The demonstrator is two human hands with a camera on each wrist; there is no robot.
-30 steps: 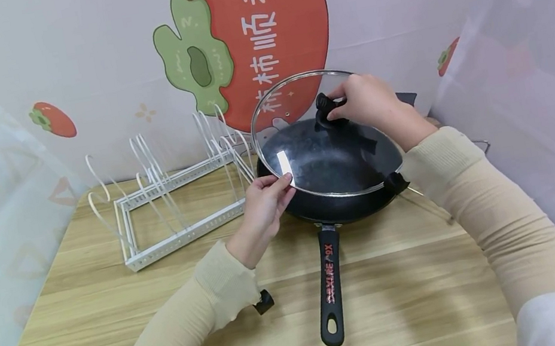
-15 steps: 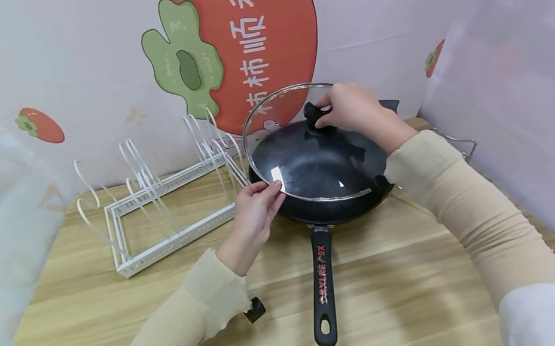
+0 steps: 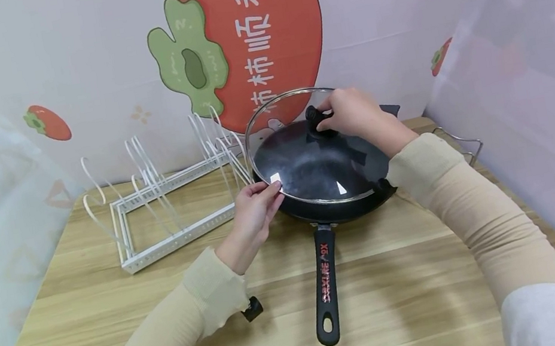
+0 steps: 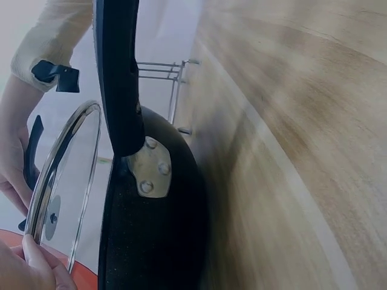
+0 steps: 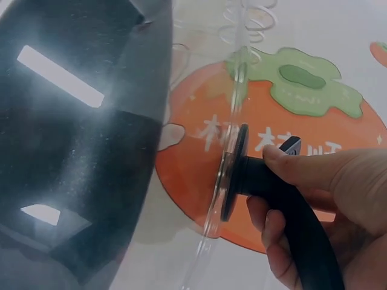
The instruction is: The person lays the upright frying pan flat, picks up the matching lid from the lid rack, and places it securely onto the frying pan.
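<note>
A clear glass lid [image 3: 289, 109] with a metal rim is held over a black frying pan [image 3: 316, 213], whose handle [image 3: 326, 286] points toward me. My right hand [image 3: 355, 114] grips the lid's black knob [image 5: 266, 181]; thumb and fingers are curled round it in the right wrist view. At the near left of the rim, my left hand [image 3: 253, 210] pinches the edge between thumb and fingers. The left wrist view shows a gap between the lid rim [image 4: 51, 163] and the pan.
A white wire rack [image 3: 179, 237] with upright loops stands on the wooden table [image 3: 115, 319], left of the pan. Metal wire [image 3: 460, 138] shows behind the pan at right. A patterned cloth wall [image 3: 101, 55] encloses the back and sides.
The lid has come down slightly toward the pan, with my right hand still on its knob. My left hand keeps its pinch on the rim. The whole head view has shifted a little.
</note>
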